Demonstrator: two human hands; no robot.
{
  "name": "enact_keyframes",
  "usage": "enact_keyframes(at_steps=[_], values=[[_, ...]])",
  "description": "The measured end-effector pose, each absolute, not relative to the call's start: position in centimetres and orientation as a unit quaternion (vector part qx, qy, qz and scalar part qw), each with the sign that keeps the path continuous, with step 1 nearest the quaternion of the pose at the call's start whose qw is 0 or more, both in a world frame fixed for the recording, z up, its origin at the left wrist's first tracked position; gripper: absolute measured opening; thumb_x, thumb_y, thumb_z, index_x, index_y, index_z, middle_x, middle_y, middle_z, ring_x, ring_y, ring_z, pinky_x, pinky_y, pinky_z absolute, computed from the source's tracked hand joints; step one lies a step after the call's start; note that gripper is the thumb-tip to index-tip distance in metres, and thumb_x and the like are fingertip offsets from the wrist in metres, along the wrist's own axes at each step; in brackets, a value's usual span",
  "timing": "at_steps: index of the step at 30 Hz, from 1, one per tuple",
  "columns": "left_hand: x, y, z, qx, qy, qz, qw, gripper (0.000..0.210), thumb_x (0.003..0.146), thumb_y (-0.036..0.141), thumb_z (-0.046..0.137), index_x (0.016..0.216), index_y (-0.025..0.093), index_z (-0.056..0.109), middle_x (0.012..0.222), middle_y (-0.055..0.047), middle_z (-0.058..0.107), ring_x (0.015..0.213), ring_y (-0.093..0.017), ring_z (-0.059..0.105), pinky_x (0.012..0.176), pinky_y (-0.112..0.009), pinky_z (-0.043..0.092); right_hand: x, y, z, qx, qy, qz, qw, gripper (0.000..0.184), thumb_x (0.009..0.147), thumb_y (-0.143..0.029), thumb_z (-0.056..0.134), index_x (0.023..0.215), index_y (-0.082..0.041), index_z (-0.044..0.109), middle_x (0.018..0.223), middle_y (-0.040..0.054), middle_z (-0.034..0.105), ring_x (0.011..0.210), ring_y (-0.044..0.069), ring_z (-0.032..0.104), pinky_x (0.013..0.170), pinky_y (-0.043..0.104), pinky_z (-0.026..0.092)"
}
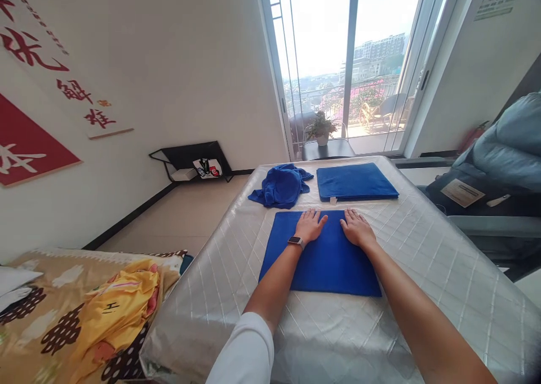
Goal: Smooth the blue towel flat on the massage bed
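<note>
A blue towel lies flat as a neat rectangle on the silvery quilted mattress. My left hand, with a watch on the wrist, rests palm down on the towel's upper part, fingers stretched out. To its right, my right hand also lies flat near the towel's far edge, fingers extended. Just beyond, a folded stack of blue towels sits at the far right, a small white tag at its near edge. A crumpled blue towel lies in a loose heap at the far left.
At lower left is a patterned bed cover with a yellow garment. A grey padded chair stands to the right. Beyond the mattress, a potted plant stands before a sliding glass door. A black stand is against the wall.
</note>
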State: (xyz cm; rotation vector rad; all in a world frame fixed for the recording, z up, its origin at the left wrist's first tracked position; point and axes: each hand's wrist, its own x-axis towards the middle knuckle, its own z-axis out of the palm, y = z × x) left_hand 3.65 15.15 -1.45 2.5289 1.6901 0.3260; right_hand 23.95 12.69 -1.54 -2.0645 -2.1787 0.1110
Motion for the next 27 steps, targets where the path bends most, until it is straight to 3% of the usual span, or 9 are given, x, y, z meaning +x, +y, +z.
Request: enact_keyframes(at_steps=[8, 17, 23, 27], values=[[-6.9, 15.5, -1.1, 0.754, 0.652, 0.076, 0.026, 0.074, 0.102, 0.06, 0.011, 0.155, 0.012, 0.032, 0.161, -0.014, 0.03, 0.15, -0.024, 0.024, 0.122, -0.042, 0.019, 24.1, 13.0, -2.0, -0.688, -0.722, 0.037, 0.067, 0.067, 0.101, -0.043, 0.017, 0.157, -0.007, 0.026, 0.164, 0.0104, 0.022, 0.152, 0.02, 0.016, 0.122, 0.038, 0.015], [-7.4, 15.6, -0.9, 0.749, 0.661, 0.051, 0.027, 0.079, 0.1, 0.064, 0.01, 0.155, 0.012, 0.029, 0.162, -0.014, 0.027, 0.15, -0.026, 0.023, 0.121, -0.043, 0.021, 23.9, 12.7, -1.5, -0.692, -0.717, 0.045, 0.069, 0.068, 0.1, -0.043, 0.017, 0.157, -0.006, 0.025, 0.164, 0.0104, 0.022, 0.152, 0.019, 0.015, 0.123, 0.037, 0.014], [-4.2, 15.6, 1.5, 0.726, 0.684, 0.051, -0.038, 0.076, 0.101, 0.062, 0.022, 0.142, 0.004, 0.049, 0.15, -0.024, 0.045, 0.142, -0.034, 0.037, 0.117, -0.047, 0.025, 23.8, 12.7, -1.5, -0.692, -0.717, 0.042, 0.067, 0.067, 0.1, -0.042, 0.018, 0.157, -0.007, 0.026, 0.164, 0.0097, 0.022, 0.152, 0.019, 0.015, 0.123, 0.037, 0.014], [2.9, 14.5, 1.9, 0.816, 0.564, 0.124, -0.027, 0.063, 0.104, 0.054, 0.021, 0.13, 0.013, 0.061, 0.138, -0.017, 0.058, 0.132, -0.027, 0.048, 0.112, -0.039, 0.035, 23.9, 12.9, -1.7, -0.69, -0.72, 0.04, 0.071, 0.067, 0.1, -0.043, 0.018, 0.157, -0.007, 0.026, 0.164, 0.0103, 0.023, 0.152, 0.02, 0.016, 0.123, 0.039, 0.015]])
